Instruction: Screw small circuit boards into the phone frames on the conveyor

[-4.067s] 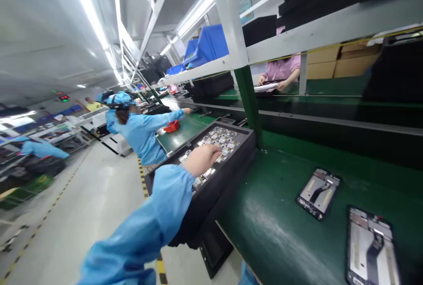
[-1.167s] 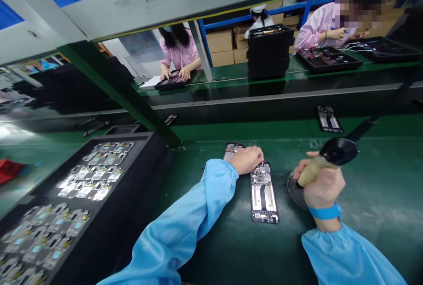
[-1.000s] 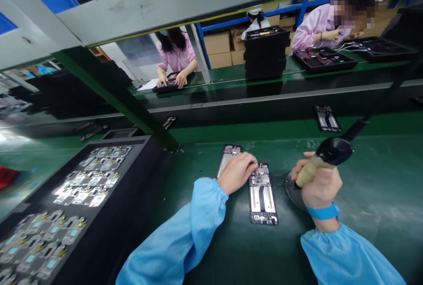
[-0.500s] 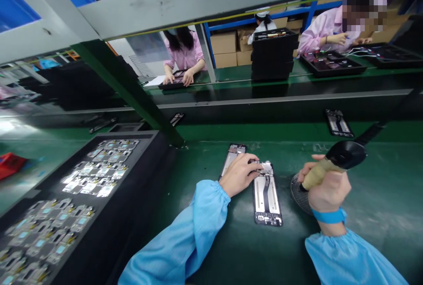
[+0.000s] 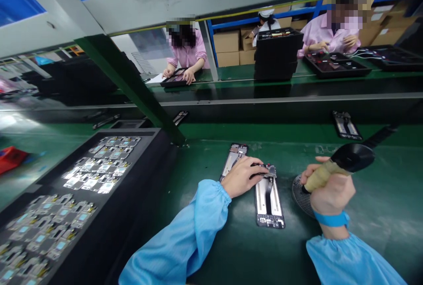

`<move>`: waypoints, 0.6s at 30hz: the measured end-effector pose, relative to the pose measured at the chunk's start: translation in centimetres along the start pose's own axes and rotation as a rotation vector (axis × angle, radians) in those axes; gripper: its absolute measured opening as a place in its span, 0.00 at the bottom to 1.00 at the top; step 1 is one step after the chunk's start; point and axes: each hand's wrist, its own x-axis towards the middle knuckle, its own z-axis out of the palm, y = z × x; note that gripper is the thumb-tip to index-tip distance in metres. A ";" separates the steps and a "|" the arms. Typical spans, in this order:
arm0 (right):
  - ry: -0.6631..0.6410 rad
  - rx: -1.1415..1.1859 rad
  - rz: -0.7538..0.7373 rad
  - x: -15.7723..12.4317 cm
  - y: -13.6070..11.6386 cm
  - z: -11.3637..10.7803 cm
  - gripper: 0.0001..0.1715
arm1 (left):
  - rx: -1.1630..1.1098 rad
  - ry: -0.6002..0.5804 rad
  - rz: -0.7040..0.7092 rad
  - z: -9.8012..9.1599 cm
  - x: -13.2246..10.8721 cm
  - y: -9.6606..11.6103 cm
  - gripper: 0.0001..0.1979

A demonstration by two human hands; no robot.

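Note:
My left hand [image 5: 243, 175] reaches over an open phone body [image 5: 261, 197], its fingertips closed at the left edge of a small circuit board [image 5: 271, 171] at the phone's top end. A dark ribbon cable [image 5: 268, 197] runs down the phone's silver middle. Partly hidden behind my left hand lies a second open phone body [image 5: 231, 159]. My right hand [image 5: 330, 192] is wrapped round the cream grip of an electric screwdriver [image 5: 322, 177], with a black rear end and a cable. Its tip points down at a round, mesh-textured dish [image 5: 302, 197].
On the left, a black foam tray [image 5: 148, 137] holds rows of circuit boards [image 5: 109, 166]. Another open phone [image 5: 346, 125] lies at the back right. A green post [image 5: 132, 91] rises behind the tray. Co-workers in pink sit across the bench near stacked black trays [image 5: 278, 56].
The circuit board under my left fingers now looks darker and differently angled, and the ribbon cable lies straighter. My right hand keeps its grip on the screwdriver over the dish. The view has shifted slightly.

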 end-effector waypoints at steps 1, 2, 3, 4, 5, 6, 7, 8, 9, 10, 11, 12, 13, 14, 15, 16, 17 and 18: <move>-0.001 -0.001 -0.004 0.0 0.0 0.0 0.33 | 0.014 -0.004 -0.002 0.1 -0.1 0.0 0.13; 0.002 -0.002 -0.008 0.0 0.1 0.0 0.33 | 0.029 -0.005 -0.001 0.1 -0.1 0.0 0.13; 0.003 -0.003 -0.017 0.1 0.1 0.0 0.33 | 0.044 -0.008 0.002 0.2 -0.1 -0.1 0.14; 0.006 -0.006 -0.027 0.1 0.2 0.0 0.34 | 0.056 -0.008 0.006 0.3 -0.1 -0.1 0.13; 0.008 -0.010 -0.034 0.1 0.2 0.0 0.34 | 0.066 -0.005 0.012 0.4 -0.1 -0.2 0.13; 0.006 -0.012 -0.041 0.1 0.2 0.0 0.34 | 0.074 0.000 0.016 0.5 -0.1 -0.2 0.13; 0.004 -0.009 -0.048 0.2 0.2 0.0 0.34 | 0.081 0.005 0.020 0.5 -0.2 -0.2 0.13; -0.001 -0.003 -0.053 0.2 0.2 0.0 0.33 | 0.086 0.009 0.022 0.6 -0.2 -0.2 0.13; -0.005 0.003 -0.055 0.2 0.1 0.1 0.32 | 0.093 0.009 0.022 0.6 -0.3 -0.2 0.13; -0.003 0.007 -0.054 0.2 0.0 0.1 0.32 | 0.102 0.008 0.021 0.7 -0.3 -0.2 0.13; 0.000 0.007 -0.053 0.2 0.0 0.1 0.32 | 0.115 0.004 0.019 0.7 -0.4 -0.1 0.13; 0.005 0.000 -0.048 0.2 -0.1 0.2 0.32 | 0.132 0.003 0.016 0.8 -0.4 -0.1 0.14; 0.012 -0.010 -0.042 0.2 -0.1 0.2 0.33 | 0.150 0.001 0.015 0.9 -0.4 0.0 0.14; 0.014 -0.017 -0.037 0.2 -0.1 0.3 0.34 | 0.168 -0.002 0.015 0.9 -0.3 0.0 0.15; 0.014 -0.019 -0.037 0.2 0.0 0.3 0.35 | 0.182 -0.007 0.014 0.9 -0.1 0.0 0.15; 0.011 -0.018 -0.040 0.2 0.1 0.3 0.36 | 0.190 -0.014 0.012 1.0 0.0 0.0 0.15; 0.007 -0.016 -0.047 0.2 0.2 0.3 0.36 | 0.194 -0.020 0.008 1.0 0.1 0.1 0.14; 0.006 -0.017 -0.056 0.3 0.2 0.3 0.37 | 0.194 -0.024 0.005 1.1 0.2 0.2 0.13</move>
